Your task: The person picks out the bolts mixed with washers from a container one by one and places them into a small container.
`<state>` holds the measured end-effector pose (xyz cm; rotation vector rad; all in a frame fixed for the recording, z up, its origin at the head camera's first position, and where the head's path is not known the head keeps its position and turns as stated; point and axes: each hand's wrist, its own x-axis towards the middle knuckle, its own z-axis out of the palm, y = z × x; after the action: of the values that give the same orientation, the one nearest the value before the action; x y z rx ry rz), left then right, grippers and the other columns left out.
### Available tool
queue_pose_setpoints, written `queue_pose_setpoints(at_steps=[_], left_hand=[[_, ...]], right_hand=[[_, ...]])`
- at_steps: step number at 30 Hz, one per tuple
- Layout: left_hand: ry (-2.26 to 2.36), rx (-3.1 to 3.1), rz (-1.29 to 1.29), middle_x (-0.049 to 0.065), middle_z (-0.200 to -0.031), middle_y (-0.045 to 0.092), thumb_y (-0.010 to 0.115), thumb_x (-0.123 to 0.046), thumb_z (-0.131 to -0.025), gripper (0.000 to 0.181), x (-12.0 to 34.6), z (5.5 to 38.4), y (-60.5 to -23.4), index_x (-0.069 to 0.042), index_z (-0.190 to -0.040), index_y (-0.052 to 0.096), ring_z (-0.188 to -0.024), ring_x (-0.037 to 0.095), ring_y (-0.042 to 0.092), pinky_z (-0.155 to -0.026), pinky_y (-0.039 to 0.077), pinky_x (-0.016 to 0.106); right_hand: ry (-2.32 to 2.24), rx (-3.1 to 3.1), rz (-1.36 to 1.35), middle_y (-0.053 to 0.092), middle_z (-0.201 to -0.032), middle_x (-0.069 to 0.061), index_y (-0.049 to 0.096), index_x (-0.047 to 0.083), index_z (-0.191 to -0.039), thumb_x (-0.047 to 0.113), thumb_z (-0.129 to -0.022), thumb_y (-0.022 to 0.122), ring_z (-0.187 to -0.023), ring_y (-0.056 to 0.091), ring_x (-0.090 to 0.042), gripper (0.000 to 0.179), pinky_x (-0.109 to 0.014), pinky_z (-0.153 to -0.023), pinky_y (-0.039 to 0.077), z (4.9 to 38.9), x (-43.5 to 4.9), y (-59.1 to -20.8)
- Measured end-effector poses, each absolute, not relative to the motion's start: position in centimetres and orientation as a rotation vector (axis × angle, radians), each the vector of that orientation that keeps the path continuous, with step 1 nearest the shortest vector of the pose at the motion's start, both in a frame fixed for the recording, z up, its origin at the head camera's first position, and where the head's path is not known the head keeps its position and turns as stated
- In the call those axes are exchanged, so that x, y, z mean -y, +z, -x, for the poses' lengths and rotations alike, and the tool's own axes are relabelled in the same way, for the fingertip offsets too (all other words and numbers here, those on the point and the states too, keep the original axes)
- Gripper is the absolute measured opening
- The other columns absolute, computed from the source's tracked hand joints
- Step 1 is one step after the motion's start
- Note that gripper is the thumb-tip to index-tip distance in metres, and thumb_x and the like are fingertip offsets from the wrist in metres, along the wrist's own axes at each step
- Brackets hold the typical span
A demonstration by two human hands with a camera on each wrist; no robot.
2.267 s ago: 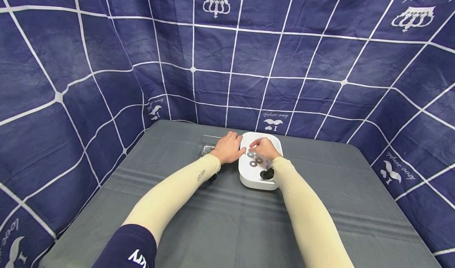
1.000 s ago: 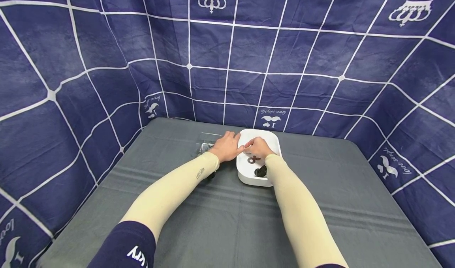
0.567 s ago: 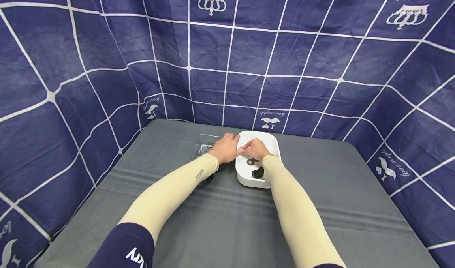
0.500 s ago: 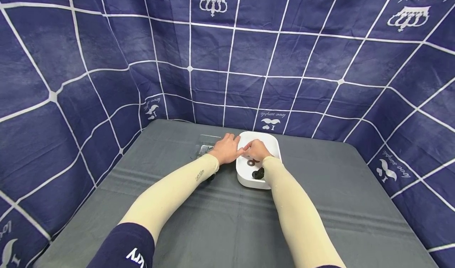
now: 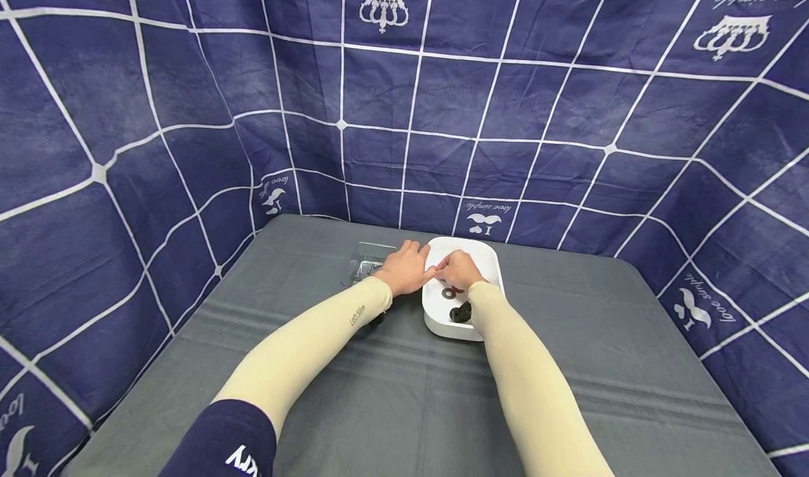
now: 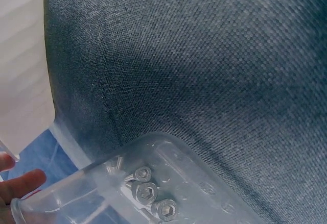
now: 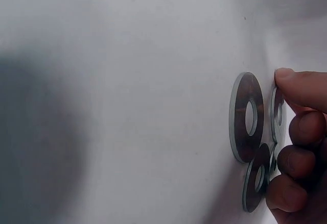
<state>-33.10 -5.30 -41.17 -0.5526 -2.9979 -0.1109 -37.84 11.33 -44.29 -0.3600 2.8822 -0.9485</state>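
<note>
My left hand (image 5: 404, 268) lies at the left rim of a white box (image 5: 442, 328), thumb along the rim and the other fingers fairly straight. Beside it is a clear plastic container (image 6: 87, 183) with several hex socket screws (image 6: 145, 192) inside. My right hand (image 5: 460, 270) reaches down into the white box near its left wall. In the right wrist view its thumb and curled fingers pinch a flat metal washer (image 7: 275, 117) by the edge. A larger washer (image 7: 239, 101) and a smaller washer (image 7: 248, 188) stand close by; others are partly hidden behind the fingers.
The grey cloth-covered table (image 5: 392, 407) runs up to a blue curtain (image 5: 442, 97) with white lines behind and at both sides. A small black device (image 5: 460, 314) shows under my right wrist, overlapping the box in the head view.
My right hand has moved left and lower within the box since the earliest frame, and now covers several washers that showed then. The left hand has stayed at the rim.
</note>
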Motion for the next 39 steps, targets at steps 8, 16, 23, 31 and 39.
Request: queue_pose_setpoints(at_steps=[8,16,23,31,39], left_hand=[[-0.108,3.007,0.558,0.017,-0.142,0.05,0.042,-0.047,-0.104,0.064,5.3,32.7,-40.8,-0.006,-0.153,0.041,-0.137,0.029,0.042,-0.1,0.052,0.046],[-0.107,2.983,0.558,0.017,-0.139,0.051,0.043,-0.048,-0.103,0.064,5.3,33.2,-40.9,-0.006,-0.151,0.042,-0.134,0.029,0.043,-0.096,0.054,0.046],[-0.104,2.991,0.553,0.017,-0.137,0.052,0.042,-0.048,-0.103,0.063,5.2,33.0,-41.0,-0.007,-0.151,0.043,-0.133,0.029,0.044,-0.096,0.054,0.047],[-0.084,2.989,0.546,0.017,-0.142,0.051,0.041,-0.048,-0.103,0.064,5.1,33.0,-41.2,-0.008,-0.152,0.043,-0.137,0.029,0.043,-0.1,0.052,0.047],[-0.076,3.004,0.535,0.016,-0.14,0.052,0.039,-0.048,-0.103,0.064,5.1,33.1,-41.1,-0.008,-0.154,0.04,-0.134,0.029,0.045,-0.103,0.05,0.045]], right_hand=[[-0.898,-2.897,0.346,0.06,-0.062,0.003,0.077,0.005,-0.085,0.013,-0.085,0.07,-0.048,0.049,-0.009,0.01,-0.021,-0.045,0.04,37.7,-11.2,-44.1],[-0.858,-2.922,0.418,0.062,-0.065,0.001,0.076,0.005,-0.083,0.014,-0.086,0.068,-0.052,0.053,-0.011,0.013,-0.022,-0.047,0.041,38.3,-11.5,-44.2],[-0.842,-2.903,0.452,0.062,-0.066,0.0,0.074,0.005,-0.078,0.015,-0.086,0.066,-0.052,0.052,-0.011,0.015,-0.023,-0.046,0.041,38.3,-11.6,-44.3],[-0.868,-2.852,0.388,0.065,-0.067,-0.001,0.075,0.005,-0.083,0.015,-0.087,0.065,-0.045,0.054,-0.009,0.014,-0.022,-0.044,0.044,38.1,-12.3,-43.7],[-0.946,-2.835,0.372,0.069,-0.075,-0.005,0.074,0.003,-0.084,0.013,-0.086,0.065,-0.052,0.057,-0.011,0.013,-0.023,-0.048,0.045,37.7,-12.8,-42.8]])
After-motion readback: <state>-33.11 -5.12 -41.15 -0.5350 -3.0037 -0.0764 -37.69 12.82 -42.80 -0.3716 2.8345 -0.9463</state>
